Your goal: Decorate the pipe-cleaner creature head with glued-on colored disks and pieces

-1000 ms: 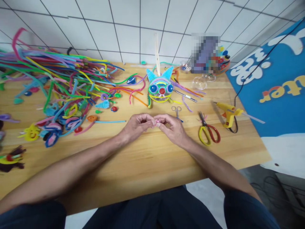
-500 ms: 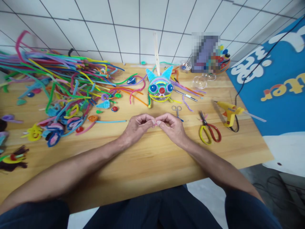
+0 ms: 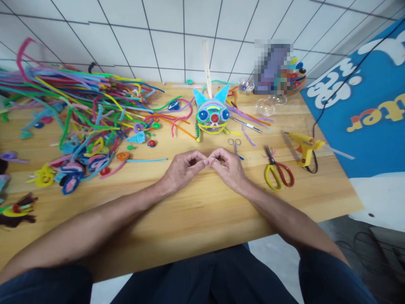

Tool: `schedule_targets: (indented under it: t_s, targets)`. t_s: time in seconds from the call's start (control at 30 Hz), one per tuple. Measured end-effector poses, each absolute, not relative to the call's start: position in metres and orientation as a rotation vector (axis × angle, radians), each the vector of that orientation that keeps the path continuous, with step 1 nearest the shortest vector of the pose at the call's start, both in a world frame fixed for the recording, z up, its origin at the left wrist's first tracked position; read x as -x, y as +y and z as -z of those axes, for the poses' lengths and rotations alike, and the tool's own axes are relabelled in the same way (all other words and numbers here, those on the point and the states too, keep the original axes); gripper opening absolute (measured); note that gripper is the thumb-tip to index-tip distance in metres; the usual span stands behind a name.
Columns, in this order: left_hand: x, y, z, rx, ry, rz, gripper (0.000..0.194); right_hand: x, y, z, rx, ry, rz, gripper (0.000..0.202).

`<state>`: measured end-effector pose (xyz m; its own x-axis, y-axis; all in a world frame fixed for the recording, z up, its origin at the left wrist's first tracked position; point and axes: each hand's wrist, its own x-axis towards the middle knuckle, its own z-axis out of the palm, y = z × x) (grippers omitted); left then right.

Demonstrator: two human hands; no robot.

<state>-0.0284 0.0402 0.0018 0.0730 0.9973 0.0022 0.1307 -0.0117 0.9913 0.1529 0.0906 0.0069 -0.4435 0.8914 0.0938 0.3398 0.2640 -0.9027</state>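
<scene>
Pink pipe cleaner [image 3: 207,162] sits pinched between left hand [image 3: 182,169] and right hand [image 3: 229,167]; scissors [image 3: 277,172] at 3 o'clock.

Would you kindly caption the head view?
Both hands pinch a small pink piece before a pipe-cleaner creature.

A craft workspace. Left of the hands sprawls a heap of pipe cleaners [image 3: 79,109]. Right of them lie scissors [image 3: 278,173] and a glue gun [image 3: 305,147].
</scene>
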Motion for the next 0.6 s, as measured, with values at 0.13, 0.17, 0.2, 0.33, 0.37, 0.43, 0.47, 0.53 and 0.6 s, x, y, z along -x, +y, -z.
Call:
schedule_targets:
  t_s: [0.13,0.17,0.2,0.33,0.37,0.43,0.47,0.53,0.6]
  targets:
    - [0.032,0.045,-0.003,-1.439,1.287,-1.039,0.022,-0.152,0.093,-0.003,1.106,-1.952,-1.180,0.009]
    - [0.032,0.046,-0.004,-1.437,1.292,-1.046,0.022,-0.152,0.095,-0.005,1.101,-1.962,-1.193,0.010]
    - [0.033,0.046,-0.004,-1.423,1.296,-1.053,0.024,-0.154,0.096,-0.009,1.097,-1.981,-1.187,0.011]
    - [0.032,0.046,-0.003,-1.318,1.299,-1.079,0.031,-0.187,0.103,-0.039,1.203,-2.154,-0.872,0.012]
    - [0.032,0.046,-0.003,-1.301,1.296,-1.084,0.033,-0.202,0.103,-0.047,1.266,-2.211,-0.749,0.011]
    - [0.032,0.045,-0.002,-1.287,1.292,-1.092,0.035,-0.238,0.099,-0.061,1.445,-2.303,-0.496,0.011]
    - [0.031,0.045,-0.002,-1.289,1.294,-1.089,0.036,-0.257,0.094,-0.065,1.563,-2.313,-0.371,0.012]
    - [0.031,0.044,-0.002,-1.302,1.307,-1.075,0.037,-0.293,0.083,-0.064,1.827,-2.264,-0.171,0.015]
    - [0.030,0.044,-0.001,-1.319,1.322,-1.049,0.037,-0.320,0.072,-0.055,2.034,-2.214,-0.087,0.019]
